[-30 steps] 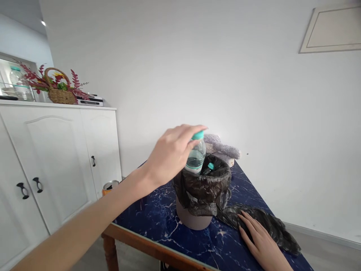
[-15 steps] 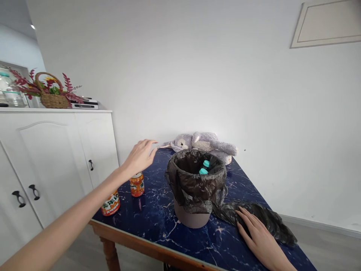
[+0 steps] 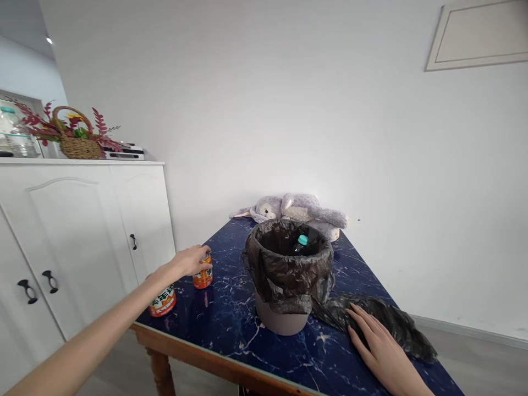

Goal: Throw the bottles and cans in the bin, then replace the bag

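My left hand (image 3: 193, 260) curls over the top of a small orange can (image 3: 203, 276) standing on the blue marbled table (image 3: 231, 324). A second orange can (image 3: 162, 300) stands nearer the table's left edge, under my forearm. In the middle stands a grey bin (image 3: 285, 318) lined with a black bag (image 3: 284, 269); a bottle with a teal cap (image 3: 302, 240) lies inside it. My right hand (image 3: 379, 352) lies flat, fingers spread, on a loose black bag (image 3: 388, 322) to the right of the bin.
A grey plush toy (image 3: 289, 208) lies at the table's far end against the white wall. A white cabinet (image 3: 82, 231) stands to the left, with a flower basket (image 3: 76, 137) on top. The table's wooden front edge (image 3: 214, 360) is close to me.
My left hand let a bottle drop into the bin, swung left and came down onto the small orange can. Only one teal cap shows in the bin now. The right hand stayed put.
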Motion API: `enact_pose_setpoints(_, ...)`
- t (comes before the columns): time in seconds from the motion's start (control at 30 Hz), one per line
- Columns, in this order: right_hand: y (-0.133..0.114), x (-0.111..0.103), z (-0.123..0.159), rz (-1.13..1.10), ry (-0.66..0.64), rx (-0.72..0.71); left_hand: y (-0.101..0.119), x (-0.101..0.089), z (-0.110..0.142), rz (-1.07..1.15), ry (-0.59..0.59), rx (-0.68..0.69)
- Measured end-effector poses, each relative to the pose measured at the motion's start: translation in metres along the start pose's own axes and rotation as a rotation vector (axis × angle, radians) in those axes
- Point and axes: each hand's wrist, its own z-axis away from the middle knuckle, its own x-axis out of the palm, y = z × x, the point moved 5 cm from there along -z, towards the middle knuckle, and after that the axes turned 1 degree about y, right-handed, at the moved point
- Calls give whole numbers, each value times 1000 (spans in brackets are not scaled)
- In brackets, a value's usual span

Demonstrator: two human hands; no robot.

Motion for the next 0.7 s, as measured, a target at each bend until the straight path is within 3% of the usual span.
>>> enact_pose_setpoints(0.1, 0, 0, 0, -2, 2, 1, 16, -27, 6, 31, 216, -23)
enact_pose_setpoints(0.2, 0, -1, 1, -8, 19, -11, 47, -84, 24, 229, 639, 53)
enact_pose_setpoints(0.3, -1, -1, 1, -9, 25, -15, 88, -134, 45, 460, 858, 237)
enact_pose_setpoints(0.37, -1, -1, 2, -6, 23, -13, 117, -152, 51, 544, 831, 369)
enact_pose_setpoints(0.43, -1, -1, 2, 3, 13, -12, 144, -157, 51, 559, 729, 479)
enact_pose_setpoints(0.57, -1, 0, 1, 13, -28, -14, 181, -136, 36, 488, 440, 572)
enact_pose_setpoints(0.7, -1, -1, 0, 15, -22, -17, 184, -122, 32, 450, 376, 566)
